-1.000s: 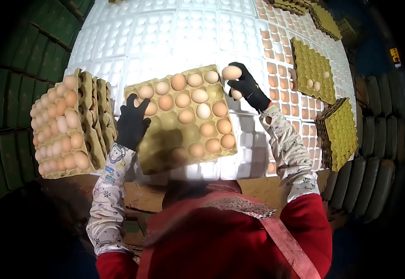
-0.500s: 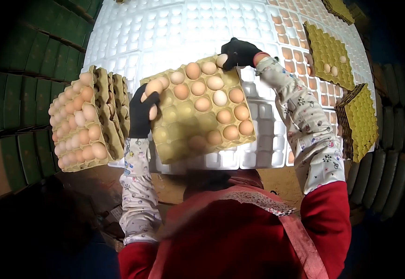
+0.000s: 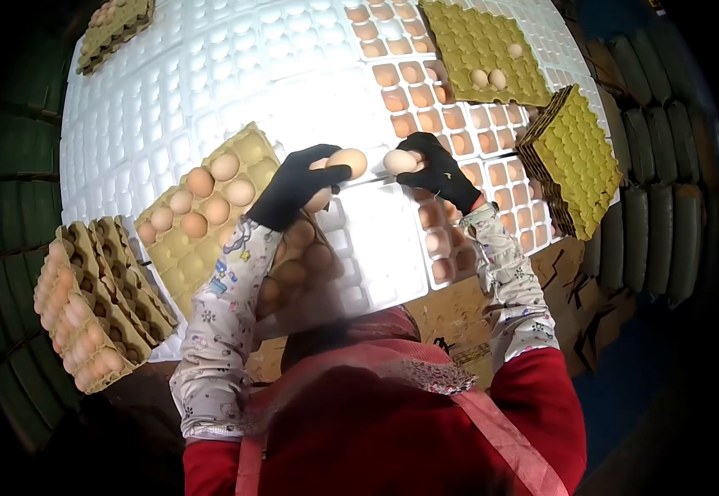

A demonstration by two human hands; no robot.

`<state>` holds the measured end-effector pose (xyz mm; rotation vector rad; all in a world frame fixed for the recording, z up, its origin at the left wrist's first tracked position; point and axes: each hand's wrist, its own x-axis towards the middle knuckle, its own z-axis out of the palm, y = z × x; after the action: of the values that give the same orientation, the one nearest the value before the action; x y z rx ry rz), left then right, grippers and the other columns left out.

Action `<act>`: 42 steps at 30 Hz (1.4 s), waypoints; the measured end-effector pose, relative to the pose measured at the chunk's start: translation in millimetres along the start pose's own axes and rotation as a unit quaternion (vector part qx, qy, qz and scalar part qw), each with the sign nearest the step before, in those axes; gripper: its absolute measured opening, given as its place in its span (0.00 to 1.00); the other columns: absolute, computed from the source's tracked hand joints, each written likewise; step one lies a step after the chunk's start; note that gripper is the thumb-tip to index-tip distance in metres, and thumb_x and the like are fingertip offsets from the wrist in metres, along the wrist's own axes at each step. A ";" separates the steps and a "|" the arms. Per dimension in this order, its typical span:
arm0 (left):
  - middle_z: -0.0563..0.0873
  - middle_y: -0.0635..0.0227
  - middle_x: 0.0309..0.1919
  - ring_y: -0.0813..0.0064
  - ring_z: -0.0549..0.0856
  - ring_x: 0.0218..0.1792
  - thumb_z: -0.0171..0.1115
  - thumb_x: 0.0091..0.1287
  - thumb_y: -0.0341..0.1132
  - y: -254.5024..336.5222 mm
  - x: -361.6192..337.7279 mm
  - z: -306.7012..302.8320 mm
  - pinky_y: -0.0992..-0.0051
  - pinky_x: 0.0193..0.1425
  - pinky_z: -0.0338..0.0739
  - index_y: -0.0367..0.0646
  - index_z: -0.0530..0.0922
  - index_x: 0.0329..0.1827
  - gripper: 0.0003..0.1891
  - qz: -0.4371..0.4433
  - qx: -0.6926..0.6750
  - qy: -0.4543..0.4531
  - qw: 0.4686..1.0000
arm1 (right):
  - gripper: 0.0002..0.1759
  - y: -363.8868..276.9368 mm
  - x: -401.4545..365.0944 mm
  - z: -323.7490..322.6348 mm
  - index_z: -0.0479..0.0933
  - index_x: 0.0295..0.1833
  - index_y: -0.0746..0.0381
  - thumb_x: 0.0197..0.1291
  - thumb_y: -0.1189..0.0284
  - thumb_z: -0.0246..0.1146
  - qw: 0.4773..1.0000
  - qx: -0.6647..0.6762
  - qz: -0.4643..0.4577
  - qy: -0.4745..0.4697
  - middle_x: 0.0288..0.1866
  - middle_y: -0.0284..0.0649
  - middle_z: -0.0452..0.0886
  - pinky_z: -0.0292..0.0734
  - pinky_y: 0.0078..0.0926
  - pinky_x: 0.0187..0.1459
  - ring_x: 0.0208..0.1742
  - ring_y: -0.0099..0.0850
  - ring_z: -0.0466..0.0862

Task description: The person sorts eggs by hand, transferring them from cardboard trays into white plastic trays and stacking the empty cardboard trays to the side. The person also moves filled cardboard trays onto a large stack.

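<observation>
Eggs (image 3: 347,164) near the centre of the frame call for a light grip, the left hand (image 3: 296,187) curling its fingers around two and the right hand (image 3: 440,172) around at least one, ideally without knocking together above the white trays (image 3: 384,269).

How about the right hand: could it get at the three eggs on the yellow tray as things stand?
Probably yes: the three eggs lie uncovered, and nothing tall seems to block the right hand. Its fingers hold a pale egg, though, which may hinder it.
</observation>
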<state>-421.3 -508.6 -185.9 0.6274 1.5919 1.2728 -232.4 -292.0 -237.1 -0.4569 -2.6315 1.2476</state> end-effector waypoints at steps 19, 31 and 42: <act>0.83 0.62 0.42 0.59 0.82 0.43 0.60 0.61 0.26 -12.5 -24.3 -6.6 0.68 0.46 0.77 0.45 0.80 0.45 0.10 0.241 0.380 0.207 0.868 | 0.17 12.9 134.1 53.2 0.80 0.50 0.53 0.54 0.65 0.65 0.988 -0.079 -0.132 0.017 0.58 0.45 0.75 0.76 0.39 0.51 0.52 0.44 0.79; 0.78 0.64 0.30 0.60 0.80 0.33 0.69 0.48 0.35 -18.9 -85.0 -120.6 0.62 0.36 0.72 0.46 0.78 0.33 0.11 0.104 0.688 0.082 0.714 | 0.07 -189.2 93.3 194.6 0.78 0.27 0.59 0.46 0.68 0.65 0.938 -0.333 -0.091 -0.009 0.23 0.40 0.80 0.76 0.39 0.27 0.28 0.37 0.84; 0.79 0.62 0.32 0.65 0.79 0.33 0.68 0.52 0.39 -38.3 -108.1 -149.0 0.67 0.39 0.74 0.43 0.76 0.46 0.19 0.084 0.275 0.227 0.931 | 0.20 -175.1 119.3 111.5 0.77 0.44 0.66 0.50 0.63 0.68 0.929 0.308 0.017 -0.203 0.31 0.41 0.82 0.78 0.31 0.41 0.36 0.36 0.83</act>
<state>-505.9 -676.5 -184.4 0.8696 2.3633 1.1427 -411.2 -434.4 -165.7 -0.1403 -2.3145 2.2652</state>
